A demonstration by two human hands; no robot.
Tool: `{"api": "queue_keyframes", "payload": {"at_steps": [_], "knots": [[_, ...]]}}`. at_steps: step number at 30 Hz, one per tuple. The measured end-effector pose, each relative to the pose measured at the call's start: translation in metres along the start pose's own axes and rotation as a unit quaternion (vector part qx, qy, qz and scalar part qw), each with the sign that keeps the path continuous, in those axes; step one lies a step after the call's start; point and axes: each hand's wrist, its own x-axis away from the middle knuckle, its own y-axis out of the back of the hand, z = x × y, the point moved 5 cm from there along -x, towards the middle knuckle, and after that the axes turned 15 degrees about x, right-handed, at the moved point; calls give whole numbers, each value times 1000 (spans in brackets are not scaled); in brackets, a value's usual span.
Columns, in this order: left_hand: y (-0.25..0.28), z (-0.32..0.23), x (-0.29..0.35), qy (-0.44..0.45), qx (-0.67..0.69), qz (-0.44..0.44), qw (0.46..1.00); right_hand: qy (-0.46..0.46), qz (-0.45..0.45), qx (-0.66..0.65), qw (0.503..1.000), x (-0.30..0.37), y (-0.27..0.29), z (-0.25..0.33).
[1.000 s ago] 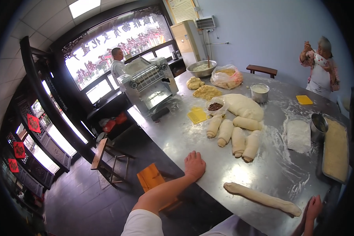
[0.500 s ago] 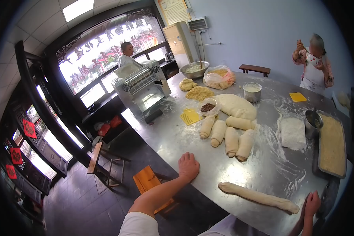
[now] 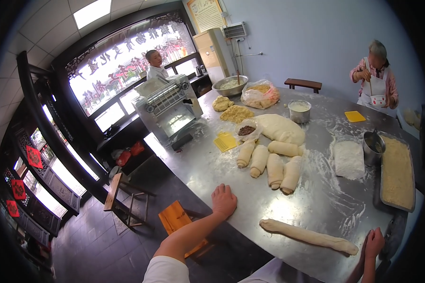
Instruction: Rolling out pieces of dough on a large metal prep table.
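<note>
My left hand rests on the near left part of the steel table, its fingers slightly bent and apart, holding nothing. Closed at the table's right front edge is my right hand, with nothing visible in it. Between the hands lies a long strip of dough, closest to the right hand and touched by neither. Several rolled dough pieces lie beyond my left hand. Behind them spreads a large slab of dough, next to a bowl of dark brown filling.
A yellow scraper lies left of the rolls. At right are white flour, a metal pot and a tray of yellowish crumbly stuff. A roller machine stands at far left. Two people are beyond the table; a wooden stool is below.
The person at far right has lowered a raised hand with a stick over a small patterned bowl. The person by the window has turned their head. My hands and the dough stay put.
</note>
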Motion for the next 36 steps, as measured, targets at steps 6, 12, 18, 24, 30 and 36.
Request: {"api": "queue_keyframes", "payload": {"at_steps": [6, 12, 18, 24, 30, 36], "knots": [[0, -1, 0, -4, 1, -2, 1000, -10, -13, -16, 1000, 1, 1, -2], [1, -2, 0, -7, -2, -3, 1000, -16, -14, -22, 1000, 1, -2, -4], [1, 1, 0, -14, -2, -9, 1000, -5, -24, -21, 999, 0, -1, 1], [0, -2, 10, -7, 5, 8, 1000, -5, -3, -24, 1000, 3, -3, -10], [1, -6, 5, 2, 6, 19, 1000, 1, -24, 4, 1000, 6, -9, -12], [5, -9, -2, 5, 6, 16, 1000, -4, 6, -14, 1000, 3, -15, -16]]}}
